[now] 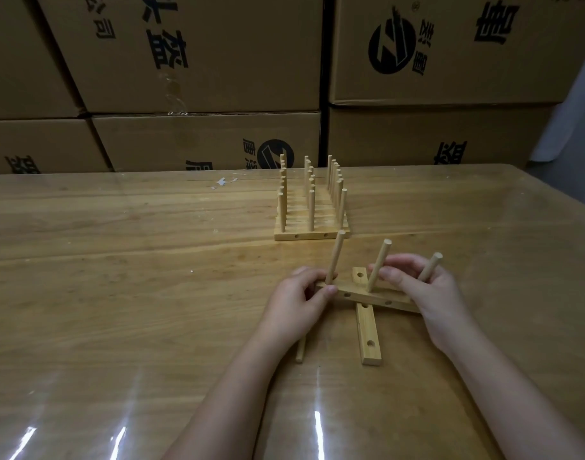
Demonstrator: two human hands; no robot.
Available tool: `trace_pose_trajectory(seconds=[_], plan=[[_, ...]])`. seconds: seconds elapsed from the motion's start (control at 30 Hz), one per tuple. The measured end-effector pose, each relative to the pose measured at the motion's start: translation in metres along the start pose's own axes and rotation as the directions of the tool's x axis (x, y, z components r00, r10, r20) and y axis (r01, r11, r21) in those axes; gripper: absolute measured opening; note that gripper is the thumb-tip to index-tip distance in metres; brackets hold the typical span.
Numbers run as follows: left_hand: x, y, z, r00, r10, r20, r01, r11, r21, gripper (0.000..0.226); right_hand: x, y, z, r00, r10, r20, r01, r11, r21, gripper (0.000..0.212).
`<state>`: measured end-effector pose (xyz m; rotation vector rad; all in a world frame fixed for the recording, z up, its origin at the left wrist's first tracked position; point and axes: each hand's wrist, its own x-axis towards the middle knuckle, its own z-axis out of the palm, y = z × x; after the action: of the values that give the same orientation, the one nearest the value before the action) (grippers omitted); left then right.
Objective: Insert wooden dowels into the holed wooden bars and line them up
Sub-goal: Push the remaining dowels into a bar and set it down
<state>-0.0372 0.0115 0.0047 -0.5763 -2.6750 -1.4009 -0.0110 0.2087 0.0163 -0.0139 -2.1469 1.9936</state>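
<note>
Left hand and right hand are gripping the ends of a holed wooden bar at frame centre, three dowels seemingly seated, crossing a second bar. Finished bars are lining up beyond, on the table.

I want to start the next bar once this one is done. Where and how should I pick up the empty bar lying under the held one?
Probably take the empty bar at its near half, pinching the two long side faces from above. That end lies bare on the table, while its far end passes under the held bar between the left hand and right hand. Then draw it toward you.
</note>
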Motion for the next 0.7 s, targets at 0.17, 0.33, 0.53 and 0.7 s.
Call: trace_pose_trajectory(seconds=[0.17,0.33,0.53,0.7], plan=[[0.0,-0.001,0.0,0.997,-0.025,-0.071,0.023,1.0,-0.021,0.029,0.001,0.004,-0.001,0.998,-0.034,-0.05,0.037,0.996,0.076,0.029],[0.001,-0.004,-0.003,0.987,-0.1,-0.124,0.089,0.992,-0.091,0.028,0.005,0.012,0.001,0.988,-0.056,-0.144,0.069,0.994,0.086,0.056],[0.001,0.003,-0.01,0.941,-0.283,-0.189,0.18,0.885,-0.43,0.023,0.011,0.019,0.001,0.979,-0.055,-0.198,0.065,0.997,0.044,0.052],[0.005,0.009,-0.017,0.875,-0.365,-0.318,0.116,0.795,-0.595,0.015,0.013,0.019,0.002,0.979,-0.036,-0.199,0.055,0.994,0.093,0.035]])
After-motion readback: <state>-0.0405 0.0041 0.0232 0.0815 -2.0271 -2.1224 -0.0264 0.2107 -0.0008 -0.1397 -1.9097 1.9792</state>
